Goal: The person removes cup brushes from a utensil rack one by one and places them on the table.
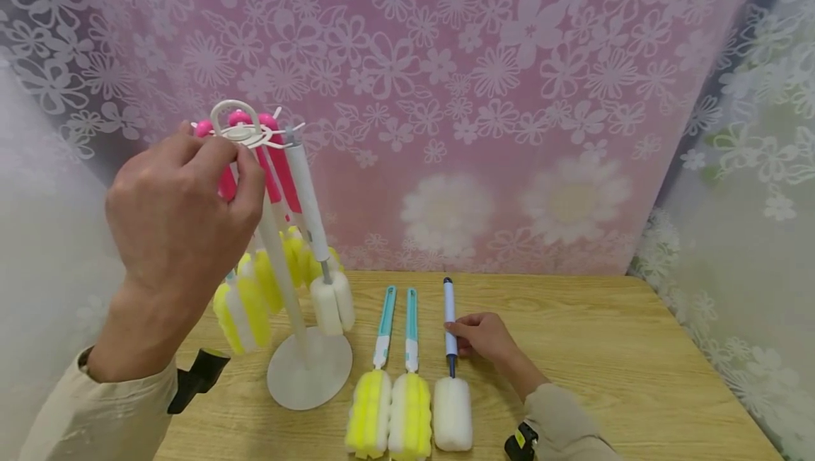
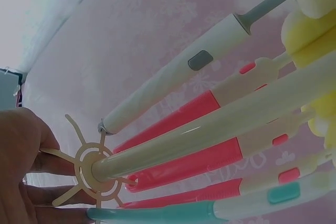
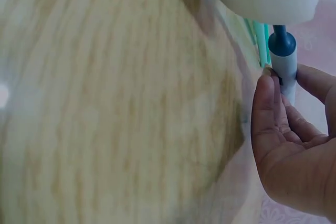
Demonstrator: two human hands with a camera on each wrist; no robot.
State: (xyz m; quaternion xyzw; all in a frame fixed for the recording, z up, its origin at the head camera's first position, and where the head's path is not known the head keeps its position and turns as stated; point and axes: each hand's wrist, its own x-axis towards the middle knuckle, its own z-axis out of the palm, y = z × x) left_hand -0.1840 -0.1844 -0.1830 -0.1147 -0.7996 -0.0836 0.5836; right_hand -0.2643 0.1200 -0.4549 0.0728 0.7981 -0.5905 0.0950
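Note:
A white brush rack (image 1: 280, 263) with a round base and a ring of hooks stands at left. My left hand (image 1: 185, 199) grips at its top, fingers among the hooks, one fingertip right at the end of a teal-handled brush (image 2: 152, 213). Pink-handled brushes (image 2: 189, 158) and a white-handled sponge brush (image 1: 308, 199) hang on the rack. On the table, my right hand (image 1: 487, 337) pinches the light blue handle of a white sponge bottle brush (image 1: 453, 415) between thumb and fingers. Left of it lie two teal-handled brushes with yellow-and-white sponge heads, one (image 1: 369, 411) beside the other (image 1: 410, 415).
The wooden table (image 1: 592, 369) reaches back to a pink floral curtain (image 1: 446, 93). Pale floral curtain (image 1: 764, 199) hangs at the right side too. Yellow sponge heads (image 1: 245, 312) hang around the rack's pole, above its round base (image 1: 308, 376).

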